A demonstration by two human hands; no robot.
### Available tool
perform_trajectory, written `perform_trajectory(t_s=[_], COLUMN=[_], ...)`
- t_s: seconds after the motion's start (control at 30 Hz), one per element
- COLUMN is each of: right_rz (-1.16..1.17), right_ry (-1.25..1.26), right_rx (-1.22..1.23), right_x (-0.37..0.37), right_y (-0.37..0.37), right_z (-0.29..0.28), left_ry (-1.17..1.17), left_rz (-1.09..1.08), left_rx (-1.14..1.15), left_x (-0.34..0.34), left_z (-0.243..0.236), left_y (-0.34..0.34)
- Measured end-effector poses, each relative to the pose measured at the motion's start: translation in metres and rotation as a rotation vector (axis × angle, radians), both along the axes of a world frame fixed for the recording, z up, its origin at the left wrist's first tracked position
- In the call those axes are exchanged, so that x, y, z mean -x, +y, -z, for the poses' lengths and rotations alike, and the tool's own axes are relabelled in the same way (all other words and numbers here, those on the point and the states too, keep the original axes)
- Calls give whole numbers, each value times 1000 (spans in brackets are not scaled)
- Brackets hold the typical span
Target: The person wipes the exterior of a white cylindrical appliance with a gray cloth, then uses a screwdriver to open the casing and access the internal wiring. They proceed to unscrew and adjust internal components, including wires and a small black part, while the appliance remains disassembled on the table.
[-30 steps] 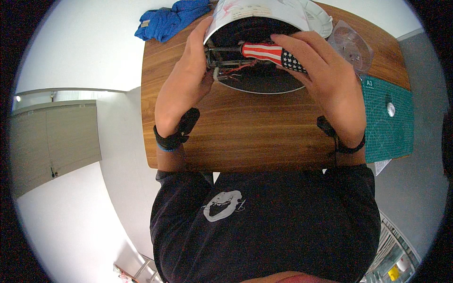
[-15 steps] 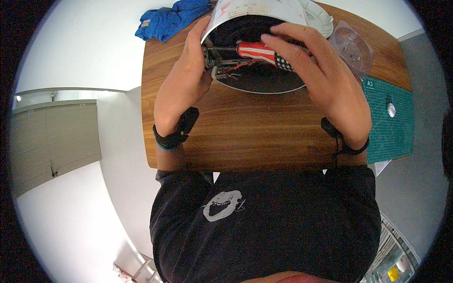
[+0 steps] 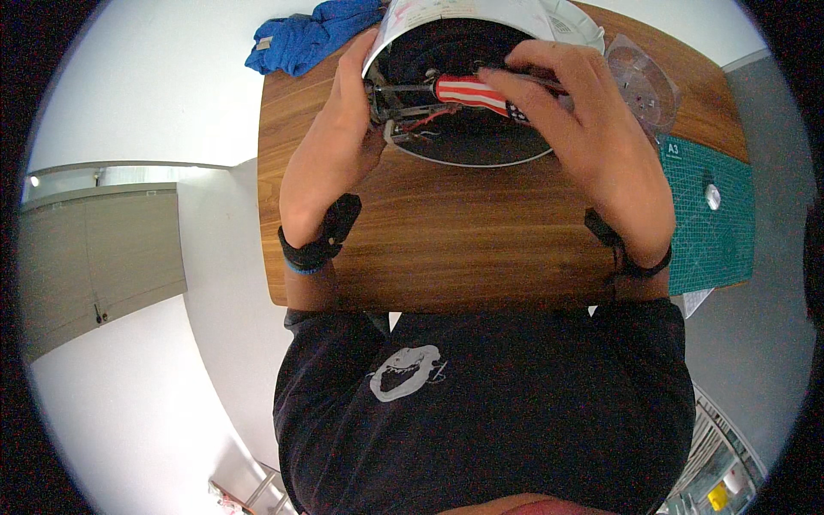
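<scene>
A white rounded appliance housing [image 3: 446, 10] lies on its side at the far edge of the table, its dark hollow interior facing me. My left hand [image 3: 330, 142] grips the housing's left rim, fingers partly hidden behind it. Inside, a screwdriver [image 3: 470, 92] with a red-and-white striped, starred handle lies nearly level, its shaft pointing left to metal brackets [image 3: 399, 112] and loose wires at the left inner wall. My right hand [image 3: 592, 120] is closed around the handle's right end, its fingers covering that end. Just where the screwdriver's tip sits among the brackets is hard to make out.
Behind my right hand stand a pale round lid-like part [image 3: 577, 24] and a clear plastic tray [image 3: 642, 86] with small pieces. A green cutting mat [image 3: 708, 240] with a small shiny object [image 3: 712, 197] lies right. Blue cloth [image 3: 313, 39] sits at the far left of the wooden table [image 3: 472, 240].
My right fingers have come closer together around the screwdriver's handle and cover more of its starred end. The housing has shifted slightly up in the view; my left hand keeps its hold.
</scene>
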State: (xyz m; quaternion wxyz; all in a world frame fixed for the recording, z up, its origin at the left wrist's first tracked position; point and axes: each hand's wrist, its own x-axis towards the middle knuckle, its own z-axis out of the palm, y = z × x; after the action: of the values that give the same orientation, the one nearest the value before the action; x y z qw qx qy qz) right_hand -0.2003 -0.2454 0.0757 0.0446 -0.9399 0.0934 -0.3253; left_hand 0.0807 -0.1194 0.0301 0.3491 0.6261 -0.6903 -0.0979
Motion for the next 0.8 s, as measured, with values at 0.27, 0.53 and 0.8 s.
perform_trajectory(t_s=[0.27, 0.53, 0.8], right_rz=[87, -28, 5], right_ry=[223, 47, 111], right_rx=[-43, 68, -71], right_x=[10, 1, 4], right_y=[9, 1, 5], right_z=[-13, -7, -13], left_ry=[-60, -56, -31], left_rz=[-25, -19, -19], left_rx=[-61, -7, -54], left_x=[3, 6, 4], left_z=[-6, -9, -9], left_y=[5, 6, 5])
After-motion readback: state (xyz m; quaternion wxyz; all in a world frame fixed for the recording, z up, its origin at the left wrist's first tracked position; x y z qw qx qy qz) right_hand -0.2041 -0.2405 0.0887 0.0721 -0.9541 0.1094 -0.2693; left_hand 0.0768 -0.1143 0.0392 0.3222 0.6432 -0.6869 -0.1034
